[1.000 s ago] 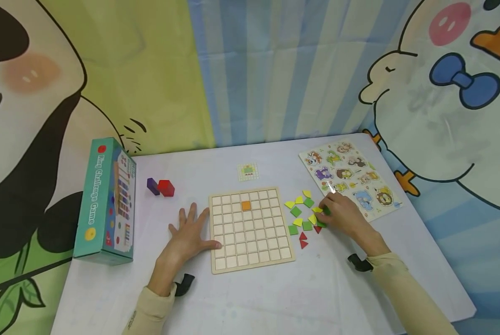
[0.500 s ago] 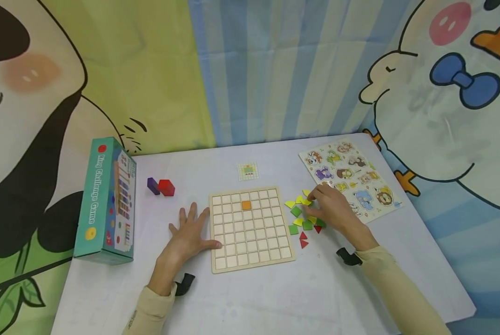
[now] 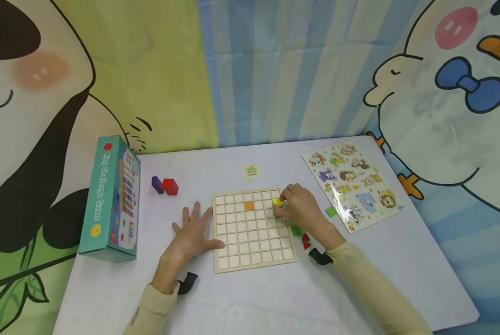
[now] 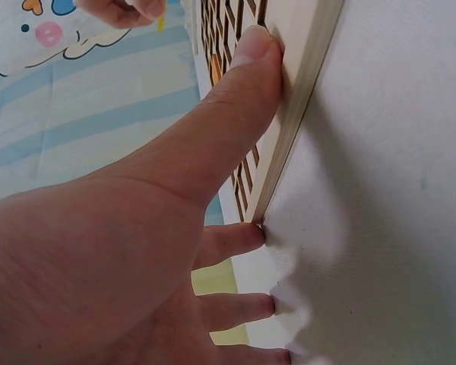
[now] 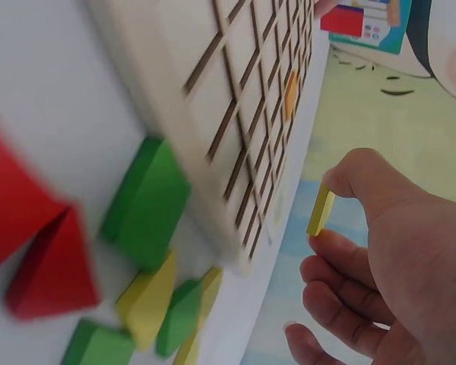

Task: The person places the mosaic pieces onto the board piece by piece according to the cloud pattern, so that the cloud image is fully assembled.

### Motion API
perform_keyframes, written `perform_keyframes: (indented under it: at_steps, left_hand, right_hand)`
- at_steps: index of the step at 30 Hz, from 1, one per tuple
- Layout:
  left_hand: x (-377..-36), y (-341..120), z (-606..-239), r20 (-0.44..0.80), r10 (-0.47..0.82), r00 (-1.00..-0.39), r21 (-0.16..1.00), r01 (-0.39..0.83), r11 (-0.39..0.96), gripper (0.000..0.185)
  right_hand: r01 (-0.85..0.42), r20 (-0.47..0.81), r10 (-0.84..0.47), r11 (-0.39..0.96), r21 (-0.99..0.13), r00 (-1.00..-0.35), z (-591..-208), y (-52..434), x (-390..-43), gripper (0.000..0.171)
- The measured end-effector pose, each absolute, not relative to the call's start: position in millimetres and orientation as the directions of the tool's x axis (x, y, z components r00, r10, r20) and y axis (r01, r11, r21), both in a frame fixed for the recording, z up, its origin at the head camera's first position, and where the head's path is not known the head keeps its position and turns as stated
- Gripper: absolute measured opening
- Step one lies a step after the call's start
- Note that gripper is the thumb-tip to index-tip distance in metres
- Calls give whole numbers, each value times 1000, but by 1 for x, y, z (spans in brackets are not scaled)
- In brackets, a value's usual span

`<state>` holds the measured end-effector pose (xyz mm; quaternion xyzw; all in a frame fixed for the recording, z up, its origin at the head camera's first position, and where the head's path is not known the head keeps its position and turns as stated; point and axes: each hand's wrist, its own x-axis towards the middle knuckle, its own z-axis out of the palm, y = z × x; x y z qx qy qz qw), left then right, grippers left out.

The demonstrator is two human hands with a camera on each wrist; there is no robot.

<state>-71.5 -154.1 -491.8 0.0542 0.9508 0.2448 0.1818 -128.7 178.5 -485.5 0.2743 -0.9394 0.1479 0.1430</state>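
Note:
A wooden grid board (image 3: pixel 254 267) lies on the table with an orange square (image 3: pixel 249 205) in one of its upper cells. My left hand (image 3: pixel 191 237) rests spread at the board's left edge. Its thumb (image 4: pixel 235 84) lies on the rim, and the other fingers reach the tabletop beside it. Over the board's upper right cells, my right hand (image 3: pixel 304 209) pinches a small yellow piece (image 5: pixel 321 209) between thumb and index finger. Green pieces (image 5: pixel 148 205), yellow pieces (image 5: pixel 148 300) and red triangles (image 5: pixel 57 266) lie beside the board's right edge, partly hidden under that hand in the head view.
A small pattern card (image 3: pixel 251 172) lies behind the board. An animal sticker sheet (image 3: pixel 354 186) is at the right. At the left stand a teal game box (image 3: pixel 109 200), a purple block (image 3: pixel 157 184) and a red block (image 3: pixel 170 186).
My right hand has moved left from the loose pieces to over the board, now with a yellow piece in its fingertips. The left hand stays at the board's edge.

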Motion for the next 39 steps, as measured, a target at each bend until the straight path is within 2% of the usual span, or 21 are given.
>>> perform_keyframes:
  at_steps: [12,18,30,39]
  left_hand:
    - [-70,-150,-492,-318,191,-928,477,18,879,115]
    - [-71,-149,-492,-318,187,-929,464,19,885,115]
    - [-72,-151,-491,-309,186,-933,453,27,891,114]
    - [-71,-150,-488,-310,180,-934,465,16,885,114]
  right_hand:
    - [-509,315,-439,839,-192,-842,-492,141,-134,34]
    - [-493,305,-430,852,-175,-850,-501,133,-136,35]
    - [-487,271,-426,845,-221,-863,-509,128,-138,40]
    - [-505,244,-456,839,-204,-856,-505,127,-136,28]
